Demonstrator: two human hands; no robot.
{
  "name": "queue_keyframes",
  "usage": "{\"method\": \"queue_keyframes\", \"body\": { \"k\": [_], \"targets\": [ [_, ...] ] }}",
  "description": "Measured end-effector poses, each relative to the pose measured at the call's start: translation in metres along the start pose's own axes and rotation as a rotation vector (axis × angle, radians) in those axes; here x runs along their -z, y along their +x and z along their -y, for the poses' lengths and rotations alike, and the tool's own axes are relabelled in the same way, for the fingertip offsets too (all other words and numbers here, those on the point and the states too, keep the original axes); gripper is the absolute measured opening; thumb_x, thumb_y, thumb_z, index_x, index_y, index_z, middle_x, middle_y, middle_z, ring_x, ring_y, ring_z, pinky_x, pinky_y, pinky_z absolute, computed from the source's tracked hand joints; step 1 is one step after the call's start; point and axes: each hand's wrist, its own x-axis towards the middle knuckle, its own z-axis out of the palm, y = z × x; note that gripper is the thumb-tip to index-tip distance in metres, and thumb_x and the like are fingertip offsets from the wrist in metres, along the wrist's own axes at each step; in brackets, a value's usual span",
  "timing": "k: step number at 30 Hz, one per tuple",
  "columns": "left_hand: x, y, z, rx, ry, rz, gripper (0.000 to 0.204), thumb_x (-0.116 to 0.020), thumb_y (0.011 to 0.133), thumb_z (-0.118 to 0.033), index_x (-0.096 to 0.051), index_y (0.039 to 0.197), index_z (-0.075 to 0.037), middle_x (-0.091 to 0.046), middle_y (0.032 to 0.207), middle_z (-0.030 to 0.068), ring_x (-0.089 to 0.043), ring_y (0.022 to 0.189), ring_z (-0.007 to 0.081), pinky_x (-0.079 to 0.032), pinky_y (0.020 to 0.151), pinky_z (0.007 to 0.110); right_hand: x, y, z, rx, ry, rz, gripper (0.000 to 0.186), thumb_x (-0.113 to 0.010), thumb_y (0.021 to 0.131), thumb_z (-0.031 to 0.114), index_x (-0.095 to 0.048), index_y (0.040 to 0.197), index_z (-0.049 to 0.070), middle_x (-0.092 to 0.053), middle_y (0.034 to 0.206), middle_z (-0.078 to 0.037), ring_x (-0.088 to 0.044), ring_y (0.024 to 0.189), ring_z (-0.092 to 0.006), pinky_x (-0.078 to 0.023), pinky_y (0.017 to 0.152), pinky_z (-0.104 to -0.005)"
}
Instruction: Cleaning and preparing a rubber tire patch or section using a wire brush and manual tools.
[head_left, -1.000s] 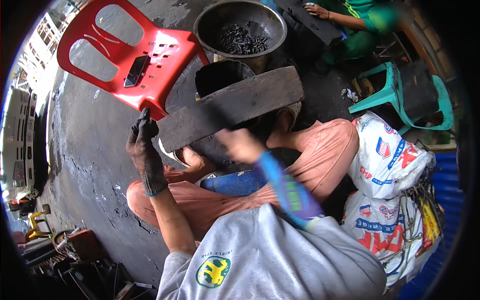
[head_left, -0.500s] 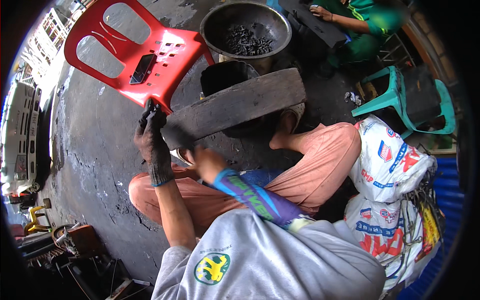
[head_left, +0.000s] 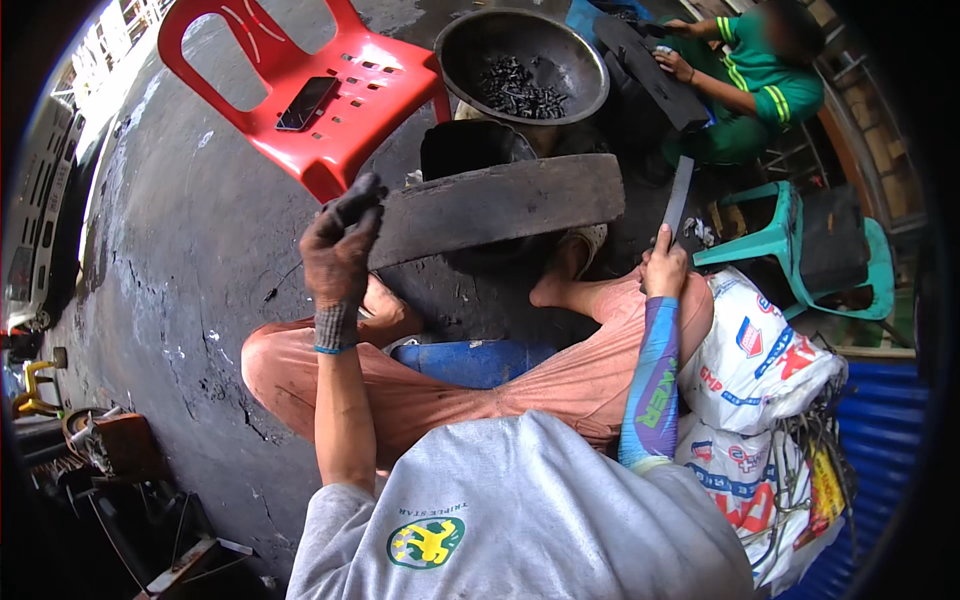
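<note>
My L hand (head_left: 338, 250), gloved, clamped on left end of dark rubber strip (head_left: 500, 205) held level over my knees, R hand (head_left: 665, 268) fisted round knife (head_left: 677, 198) blade-up, beyond: metal basin (head_left: 470, 40) w/ black scraps, red plastic chair (head_left: 350, 100) w/ phone (head_left: 306, 102)

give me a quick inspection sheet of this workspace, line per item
surface: dark, cracked concrete floor, stained; the person sits low on a blue stool.
job's things: long dark rubber strip, held level at its left end; flat metal blade, upright.
clutter: red plastic chair with a phone on it; metal basin of small dark pieces; printed sacks; teal stool.
hands: left hand, gloved, grips the strip; right hand, bare, grips the blade.
cables: nothing seen.
surroundings: another person in green works on a similar strip.
</note>
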Motion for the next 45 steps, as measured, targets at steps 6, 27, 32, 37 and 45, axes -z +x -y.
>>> {"method": "queue_keyframes", "body": {
  "k": [6, 27, 32, 37, 45],
  "targets": [
    [-0.013, -0.007, -0.010, -0.051, 0.063, -0.123, 0.033, -0.068, 0.094, -0.001, -0.068, 0.127, 0.002, -0.072, 0.120, 0.0108, -0.067, 0.109, 0.0139, -0.050, 0.099, 0.027, -0.159, -0.194, 0.043, 0.301, -0.472, 0.520, 0.036, -0.056, 0.098, 0.037, -0.061, 0.095, 0.001, -0.069, 0.089, -0.031, -0.068, 0.084, -0.0492, -0.054, 0.072, -0.0608],
    [-0.038, -0.008, -0.021, -0.335, 0.200, -0.051, 0.036, -0.070, 0.088, 0.004, -0.074, 0.122, -0.005, -0.074, 0.114, 0.0081, -0.068, 0.099, 0.0139, -0.053, 0.089, 0.027, -0.141, -0.162, 0.034, 0.353, -0.501, 0.353, 0.039, -0.061, 0.098, 0.038, -0.060, 0.094, -0.002, -0.070, 0.081, -0.029, -0.069, 0.081, -0.0486, -0.055, 0.070, -0.0569],
    [-0.048, -0.014, -0.035, -0.614, 0.415, -0.157, 0.042, -0.067, 0.087, 0.010, -0.071, 0.125, -0.005, -0.071, 0.104, 0.0088, -0.066, 0.091, 0.0142, -0.055, 0.076, 0.029, -0.193, -0.234, 0.034, 0.629, 0.276, 0.916, 0.058, -0.055, 0.097, 0.053, -0.062, 0.119, 0.000, -0.069, 0.084, -0.028, -0.070, 0.091, -0.0434, -0.052, 0.089, -0.0533],
    [-0.038, -0.018, -0.012, -0.553, 0.234, -0.140, 0.041, -0.068, 0.086, 0.012, -0.071, 0.125, -0.002, -0.071, 0.114, 0.0108, -0.068, 0.096, 0.0168, -0.056, 0.084, 0.029, -0.073, -0.081, 0.024, -0.299, 0.267, 0.941, 0.053, -0.060, 0.097, 0.059, -0.060, 0.079, 0.009, -0.047, 0.054, 0.003, -0.047, 0.041, -0.0072, -0.034, 0.036, -0.0240],
    [-0.126, -0.009, 0.015, -0.664, 0.801, 0.258, 0.038, -0.072, 0.085, -0.018, -0.072, 0.122, -0.021, -0.071, 0.111, 0.0062, -0.065, 0.106, 0.0280, -0.045, 0.098, 0.047, 0.007, -0.025, 0.006, -0.127, 0.289, 0.149, 0.057, -0.048, 0.103, 0.058, -0.056, 0.086, 0.005, -0.048, 0.057, -0.001, -0.044, 0.038, -0.0107, -0.035, 0.034, -0.0271]
  ]
}}
